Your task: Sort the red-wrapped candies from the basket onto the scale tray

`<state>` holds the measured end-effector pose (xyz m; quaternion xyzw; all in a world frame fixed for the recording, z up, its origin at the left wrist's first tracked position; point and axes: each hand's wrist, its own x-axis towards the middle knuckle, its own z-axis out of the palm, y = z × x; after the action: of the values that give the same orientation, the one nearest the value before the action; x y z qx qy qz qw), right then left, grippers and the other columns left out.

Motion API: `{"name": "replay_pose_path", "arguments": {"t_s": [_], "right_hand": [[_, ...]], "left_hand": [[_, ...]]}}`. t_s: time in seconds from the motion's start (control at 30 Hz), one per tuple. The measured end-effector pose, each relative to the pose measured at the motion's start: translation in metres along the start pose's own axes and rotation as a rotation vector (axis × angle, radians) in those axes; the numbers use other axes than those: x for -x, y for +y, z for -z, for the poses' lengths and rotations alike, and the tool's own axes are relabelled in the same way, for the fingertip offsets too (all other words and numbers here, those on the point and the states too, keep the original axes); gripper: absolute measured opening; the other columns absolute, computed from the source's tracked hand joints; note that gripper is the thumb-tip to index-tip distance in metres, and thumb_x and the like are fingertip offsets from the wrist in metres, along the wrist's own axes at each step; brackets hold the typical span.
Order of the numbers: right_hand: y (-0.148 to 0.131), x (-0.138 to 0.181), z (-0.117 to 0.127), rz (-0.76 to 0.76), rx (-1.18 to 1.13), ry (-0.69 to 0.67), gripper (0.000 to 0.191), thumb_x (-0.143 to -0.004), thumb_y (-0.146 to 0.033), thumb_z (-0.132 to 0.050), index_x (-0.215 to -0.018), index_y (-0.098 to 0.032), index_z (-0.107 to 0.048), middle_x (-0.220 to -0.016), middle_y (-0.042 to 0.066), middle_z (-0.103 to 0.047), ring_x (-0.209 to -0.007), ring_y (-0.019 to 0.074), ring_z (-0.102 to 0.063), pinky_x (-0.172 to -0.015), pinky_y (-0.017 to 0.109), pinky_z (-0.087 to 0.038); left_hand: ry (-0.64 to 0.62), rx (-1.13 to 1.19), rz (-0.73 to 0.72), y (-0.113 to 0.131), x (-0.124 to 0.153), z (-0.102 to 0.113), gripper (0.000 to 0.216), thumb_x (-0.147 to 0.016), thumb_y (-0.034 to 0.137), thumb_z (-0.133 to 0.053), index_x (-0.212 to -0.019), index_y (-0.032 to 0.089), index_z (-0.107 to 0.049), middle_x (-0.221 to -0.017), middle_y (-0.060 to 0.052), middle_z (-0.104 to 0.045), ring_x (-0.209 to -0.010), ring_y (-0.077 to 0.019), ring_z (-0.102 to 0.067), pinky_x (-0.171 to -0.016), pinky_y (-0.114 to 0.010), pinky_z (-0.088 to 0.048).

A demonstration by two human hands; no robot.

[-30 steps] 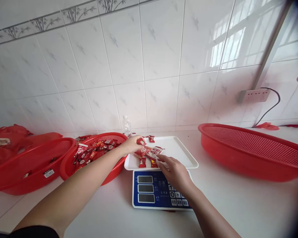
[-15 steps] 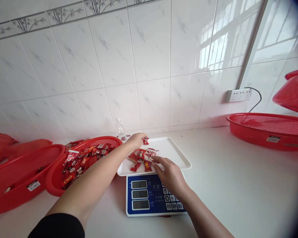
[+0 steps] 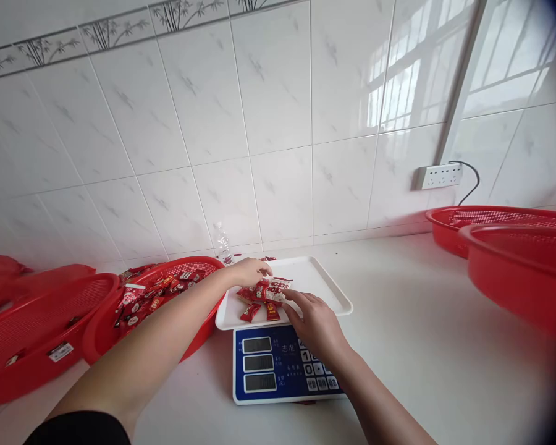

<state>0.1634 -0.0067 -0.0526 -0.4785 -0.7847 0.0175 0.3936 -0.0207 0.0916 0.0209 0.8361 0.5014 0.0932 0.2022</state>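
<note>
A white tray (image 3: 324,287) rests on a digital scale with a blue key panel (image 3: 285,383). Several red wrapped sweets (image 3: 250,313) lie in a small pile at the tray's left, among them a larger red-and-white packet (image 3: 277,288). My left hand (image 3: 251,272) reaches over the tray's left side, fingers curled just above the pile; whatever they hold is hidden. At the pile's right side, my right hand (image 3: 315,316) has its thumb and index finger at the edge of the red-and-white packet. Part of the keypad is covered by this hand.
A red basket full of wrapped sweets (image 3: 141,303) stands left of the tray, with another red basket (image 3: 32,346) beyond it. Behind the tray is a clear plastic bottle (image 3: 222,244). Red baskets (image 3: 514,272) are at the right, below a power strip (image 3: 440,176) on the tiled wall.
My left hand has come down toward the pile; the small red sweet it held up is no longer visible in its fingers. A red basket at the far right has moved down toward the counter.
</note>
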Motion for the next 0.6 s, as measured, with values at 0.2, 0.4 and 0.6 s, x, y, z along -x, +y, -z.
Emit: {"name": "replay_pose_path", "arguments": {"t_s": [0.2,0.4,0.6], "right_hand": [[0.002,-0.001,-0.004,0.04,0.061,-0.034,0.028,-0.087,-0.022,-0.05,-0.112,-0.022,-0.063,-0.096,0.007,-0.073,-0.087,0.0238,-0.067,-0.078,0.038,-0.05],[0.0,0.0,-0.003,0.061,0.032,0.002,0.026,-0.09,-0.026,-0.048,-0.111,-0.022,-0.063,-0.095,0.007,-0.073,-0.089,0.0236,-0.067,-0.08,0.038,-0.05],[-0.01,0.004,-0.004,0.15,-0.063,-0.001,0.026,-0.09,-0.027,-0.051,-0.113,-0.024,-0.062,-0.101,0.006,-0.072,-0.093,0.0216,-0.066,-0.082,0.037,-0.05]], "left_hand": [[-0.022,-0.093,-0.203,0.016,0.036,-0.01,0.05,-0.065,0.003,-0.044,-0.098,0.028,-0.072,-0.104,0.001,-0.071,-0.096,-0.0208,-0.062,-0.087,-0.028,-0.045],[0.593,0.299,-0.074,0.039,0.078,-0.005,0.033,-0.079,0.015,-0.045,-0.105,0.02,-0.066,-0.111,-0.005,-0.067,-0.097,-0.0192,-0.061,-0.087,-0.03,-0.046],[1.137,0.547,-0.115,0.036,0.126,-0.047,0.021,-0.088,0.035,-0.049,-0.097,0.02,-0.062,-0.087,-0.003,-0.065,-0.069,-0.0133,-0.057,-0.065,-0.024,-0.048]]}}
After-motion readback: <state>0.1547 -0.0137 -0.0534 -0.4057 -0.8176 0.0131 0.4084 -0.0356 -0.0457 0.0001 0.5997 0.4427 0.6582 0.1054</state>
